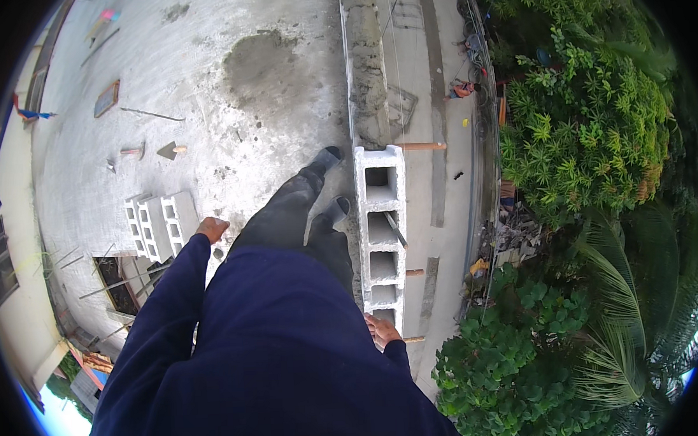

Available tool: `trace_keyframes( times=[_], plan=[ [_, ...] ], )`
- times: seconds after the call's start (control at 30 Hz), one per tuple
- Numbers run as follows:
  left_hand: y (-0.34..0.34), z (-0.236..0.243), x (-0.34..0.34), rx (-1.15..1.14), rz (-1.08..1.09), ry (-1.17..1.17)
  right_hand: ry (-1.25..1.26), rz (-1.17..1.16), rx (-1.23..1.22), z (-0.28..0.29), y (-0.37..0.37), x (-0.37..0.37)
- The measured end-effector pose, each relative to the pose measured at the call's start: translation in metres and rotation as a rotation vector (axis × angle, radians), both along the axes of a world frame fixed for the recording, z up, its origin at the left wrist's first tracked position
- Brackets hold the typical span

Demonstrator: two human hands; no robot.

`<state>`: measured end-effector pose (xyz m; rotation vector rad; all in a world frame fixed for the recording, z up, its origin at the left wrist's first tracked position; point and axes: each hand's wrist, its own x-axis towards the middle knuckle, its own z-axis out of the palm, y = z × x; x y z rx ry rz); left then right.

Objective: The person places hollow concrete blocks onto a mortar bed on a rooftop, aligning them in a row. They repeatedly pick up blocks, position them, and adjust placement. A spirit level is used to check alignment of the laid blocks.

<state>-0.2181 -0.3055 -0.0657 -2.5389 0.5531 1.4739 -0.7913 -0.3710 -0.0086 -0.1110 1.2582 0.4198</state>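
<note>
My left hand hangs above the concrete floor, empty, its fingers loosely apart, near several loose hollow blocks. My right hand grips the near end of a row of white-grey hollow concrete blocks along the slab's edge, its fingertips partly hidden. A thin bar lies in one block cavity. Beyond the row runs a rough mortar strip. My feet stand just left of the row.
A trowel, a hammer and a framed board lie on the left. Rods jut near an opening. Past the edge are a lower paved strip, a person below and dense trees.
</note>
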Motion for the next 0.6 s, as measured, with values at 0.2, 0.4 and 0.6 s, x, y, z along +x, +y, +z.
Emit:
trace_keyframes(
  times=[0.2,0.4,0.6],
  plan=[
    [0.089,-0.006,-0.005,-0.02,-0.146,-0.071,-0.048,0.174,0.0,0.015,-0.041,0.014],
    [0.097,-0.002,-0.032,-0.01,0.017,-0.121,-0.215,0.583,-0.32,0.069,-0.092,0.061],
    [0.064,0.042,-0.037,-0.037,0.307,-0.111,-0.142,0.586,-0.396,0.04,-0.111,0.105]
  ],
)
